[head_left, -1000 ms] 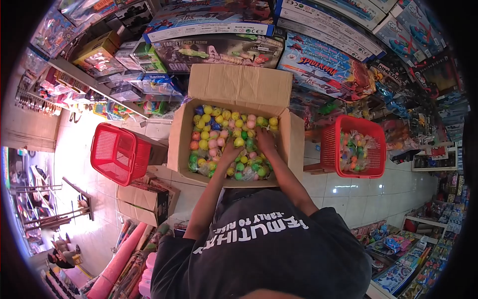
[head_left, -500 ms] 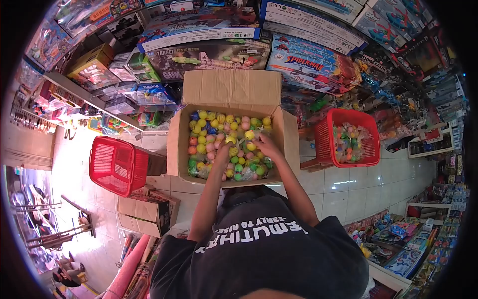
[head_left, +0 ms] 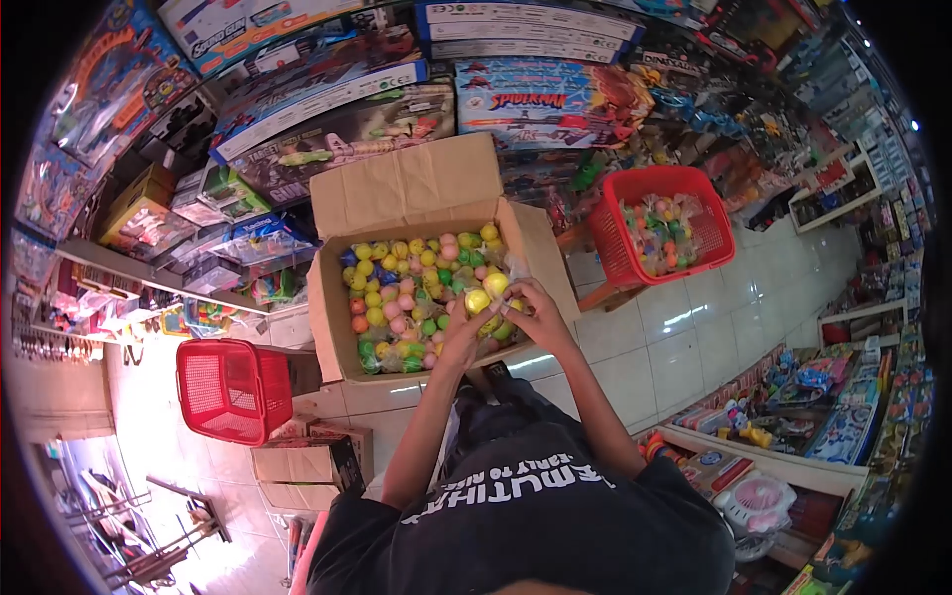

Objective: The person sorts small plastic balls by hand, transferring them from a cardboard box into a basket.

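1. Closest to the lens, at the bottom of the frame, a person in a dark printed shirt (head_left: 535, 496) leans over a tiled floor (head_left: 694, 327), with both arms reaching up toward mid-frame.
2. At centre frame the left hand (head_left: 462, 335) and right hand (head_left: 542, 315) meet. Their fingers are curled and pressed around a clear packet of balls (head_left: 486, 295), and two yellow balls show between the thumbs. The packet is held just above the near right corner of the cardboard box (head_left: 329, 307).
3. The box, with its far flap standing up, looks close to full of coloured balls (head_left: 397, 288), many of them in clear wrapping. By that showing, most of the stock is yet to be lifted out.
4. At lower left a red basket (head_left: 223, 392) lies tipped on its side and appears empty. A smaller carton (head_left: 307, 461) sits just beside it.
5. At upper right a second red basket (head_left: 610, 248) holds a modest heap of bagged balls (head_left: 659, 233), which looks like the only share moved so far.
6. Across the top of the frame, boxed toys (head_left: 545, 104) crowd the shelves.
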Available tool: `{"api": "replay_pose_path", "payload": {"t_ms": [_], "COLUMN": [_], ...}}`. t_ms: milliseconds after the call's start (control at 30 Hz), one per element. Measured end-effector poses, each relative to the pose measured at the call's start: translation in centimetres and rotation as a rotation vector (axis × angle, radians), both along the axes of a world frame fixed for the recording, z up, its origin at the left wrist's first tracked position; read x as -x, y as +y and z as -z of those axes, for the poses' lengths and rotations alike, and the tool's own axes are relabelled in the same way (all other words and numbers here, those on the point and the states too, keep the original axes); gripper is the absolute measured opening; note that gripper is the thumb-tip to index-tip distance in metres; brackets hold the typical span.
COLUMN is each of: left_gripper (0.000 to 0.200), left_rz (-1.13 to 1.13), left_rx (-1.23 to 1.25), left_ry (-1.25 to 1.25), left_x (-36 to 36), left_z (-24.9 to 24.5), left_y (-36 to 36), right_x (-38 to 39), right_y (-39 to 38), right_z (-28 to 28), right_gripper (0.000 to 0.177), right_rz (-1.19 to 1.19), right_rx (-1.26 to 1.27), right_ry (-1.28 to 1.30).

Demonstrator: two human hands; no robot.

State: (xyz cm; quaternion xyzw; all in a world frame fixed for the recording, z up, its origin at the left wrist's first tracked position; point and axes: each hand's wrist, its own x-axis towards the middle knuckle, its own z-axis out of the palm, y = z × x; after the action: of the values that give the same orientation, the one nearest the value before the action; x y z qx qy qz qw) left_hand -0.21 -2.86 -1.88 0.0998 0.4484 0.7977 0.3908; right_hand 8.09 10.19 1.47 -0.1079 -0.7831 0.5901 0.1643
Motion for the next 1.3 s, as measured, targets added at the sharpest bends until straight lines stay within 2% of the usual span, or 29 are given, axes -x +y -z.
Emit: {"api": "replay_pose_path", "payload": {"t_ms": [133, 333, 400, 533, 600, 800, 900, 967, 1133, 1200, 1267, 1300], "left_gripper": [0.046, 0.04, 0.038, 0.036, 0.037, 0.037, 0.037, 0.037, 0.039, 0.038, 0.037, 0.035], "left_rz": [0.041, 0.037, 0.042, 0.057, 0.096, 0.275, 0.296, 0.24, 0.275, 0.291, 0.244, 0.21], "left_rx": [-0.057, -0.16, -0.189, -0.236, -0.243, -0.204, -0.191, -0.172, -0.066, -0.022, 0.038, 0.006], "left_ry": [-0.119, -0.102, -0.12, -0.234, -0.226, -0.174, -0.225, -0.222, -0.135, -0.098, 0.069, 0.054], "left_x": [-2.0, -5.5, -7.1, -11.2, -13.2, -19.0, -21.4, -22.8, -24.0, -24.0, -23.8, -24.1], "left_z": [-3.6, -4.5, -4.8, -4.8, -4.8, -3.3, -3.0, -2.7, -1.7, -1.6, -1.1, -2.1], "left_y": [1.1, 3.6, 4.7, 7.7, 9.5, 15.0, 17.8, 19.5, 22.3, 23.6, 25.1, 26.0], "right_x": [-2.8, -6.5, -7.9, -11.8, -14.1, -20.4, -22.9, -24.7, -26.6, -26.8, -27.1, -27.1], "right_y": [0.9, 3.4, 4.2, 7.7, 9.4, 14.3, 16.6, 18.5, 21.3, 22.2, 22.9, 23.5], "right_z": [-3.3, -4.7, -5.3, -4.0, -3.6, -3.3, -2.7, -2.0, -1.1, -0.5, -0.3, -0.3], "right_gripper": [0.024, 0.025, 0.024, 0.024, 0.023, 0.026, 0.022, 0.019, 0.014, 0.014, 0.016, 0.018], "right_rz": [-0.036, -0.107, 0.022, 0.11, 0.163, 0.124, 0.192, 0.194, 0.21, 0.289, 0.337, 0.366], "right_rx": [-0.072, 0.173, 0.404, 0.455, 0.534, 0.553, 0.502, 0.478, 0.524, 0.427, 0.378, 0.321], "right_ry": [-0.07, 0.012, 0.114, 0.183, 0.099, -0.036, 0.023, -0.012, -0.039, -0.062, -0.052, -0.043]}}
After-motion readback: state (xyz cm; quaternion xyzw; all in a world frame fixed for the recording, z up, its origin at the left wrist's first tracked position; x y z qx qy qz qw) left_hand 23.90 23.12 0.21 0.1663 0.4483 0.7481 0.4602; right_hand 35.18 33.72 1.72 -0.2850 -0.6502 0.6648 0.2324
